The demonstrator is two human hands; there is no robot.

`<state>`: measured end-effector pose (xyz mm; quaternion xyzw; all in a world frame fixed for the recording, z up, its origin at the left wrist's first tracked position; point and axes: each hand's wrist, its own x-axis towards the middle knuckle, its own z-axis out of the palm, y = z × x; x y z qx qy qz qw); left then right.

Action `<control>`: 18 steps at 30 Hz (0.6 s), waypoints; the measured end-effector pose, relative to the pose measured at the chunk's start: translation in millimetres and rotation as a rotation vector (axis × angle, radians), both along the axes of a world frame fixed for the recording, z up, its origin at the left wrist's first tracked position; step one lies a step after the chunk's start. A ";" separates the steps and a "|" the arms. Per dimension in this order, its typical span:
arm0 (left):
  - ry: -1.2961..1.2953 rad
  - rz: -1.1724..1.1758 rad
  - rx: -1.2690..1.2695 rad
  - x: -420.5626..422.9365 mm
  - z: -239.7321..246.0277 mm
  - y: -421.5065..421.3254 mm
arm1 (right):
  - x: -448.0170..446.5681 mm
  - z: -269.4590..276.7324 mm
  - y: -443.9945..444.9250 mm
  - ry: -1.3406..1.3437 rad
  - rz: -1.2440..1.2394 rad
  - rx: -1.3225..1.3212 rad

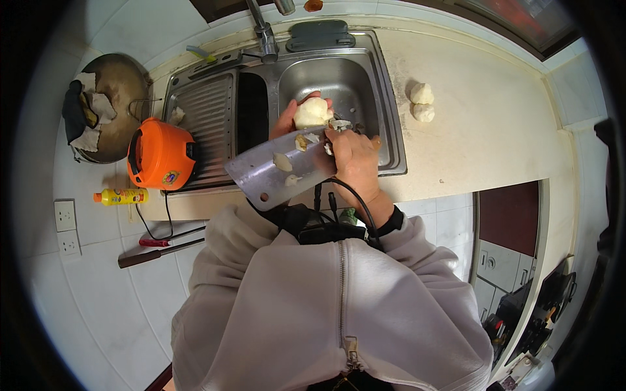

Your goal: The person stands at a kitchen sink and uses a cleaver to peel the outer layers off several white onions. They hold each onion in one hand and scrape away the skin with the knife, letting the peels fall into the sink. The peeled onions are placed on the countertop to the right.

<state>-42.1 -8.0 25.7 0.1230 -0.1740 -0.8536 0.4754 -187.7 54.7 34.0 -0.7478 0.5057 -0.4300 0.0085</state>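
Note:
A pale peeled root vegetable (311, 114) rests in my left hand (284, 120), whose fingers curl round its far side above the sink bowl. My right hand (353, 155) grips a broad metal cleaver (274, 171) near its handle, which the fingers mostly hide. The blade points left and lies close below the vegetable, covering part of my left hand and wrist. Several bits of peel (282, 162) stick to the flat of the blade. More scraps of peel (341, 124) sit by my right fingertips.
The stainless steel sink (354, 71) has a tap (266, 41) behind it. On the counter (469, 132) at right stand two peeled pieces (422, 102). At left are an orange rice cooker (161, 156), a yellow bottle (122, 196) and a large round pan (124, 93). Black cables (359, 195) hang near my wrists.

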 end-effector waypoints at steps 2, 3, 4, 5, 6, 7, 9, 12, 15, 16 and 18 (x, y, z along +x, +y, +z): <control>0.045 -0.038 -0.006 1.2 -1.3 1.7 | 3.7 1.8 0.7 0.024 -0.030 0.021; 0.068 -0.049 -0.028 1.7 -1.9 2.8 | 4.6 2.3 1.7 0.037 -0.042 0.040; 0.051 -0.043 -0.028 2.1 -2.3 4.0 | 5.6 2.7 2.5 0.050 -0.053 0.059; 0.034 -0.035 -0.028 2.9 -2.6 5.3 | 6.1 3.0 3.0 0.050 -0.059 0.068; 0.019 -0.039 -0.020 3.2 -2.8 6.3 | 6.3 3.3 3.5 0.050 -0.064 0.077; -0.006 0.005 -0.024 3.1 -3.4 7.4 | 6.4 3.8 4.1 0.043 -0.068 0.085; -0.028 0.074 -0.043 2.4 -5.5 8.6 | 6.0 5.3 5.3 0.012 -0.100 0.145; 0.036 0.181 -0.166 -6.1 -13.6 7.0 | 7.7 9.3 8.4 -0.042 -0.108 0.223; 0.018 0.216 -0.182 -10.9 -21.1 4.2 | 13.2 12.5 12.4 -0.109 -0.150 0.345; -0.053 0.237 -0.092 -12.0 -22.6 3.9 | 15.2 12.8 13.1 -0.136 -0.155 0.354; -0.037 0.255 -0.179 -14.5 -24.6 6.8 | 17.0 12.0 12.0 -0.118 -0.185 0.427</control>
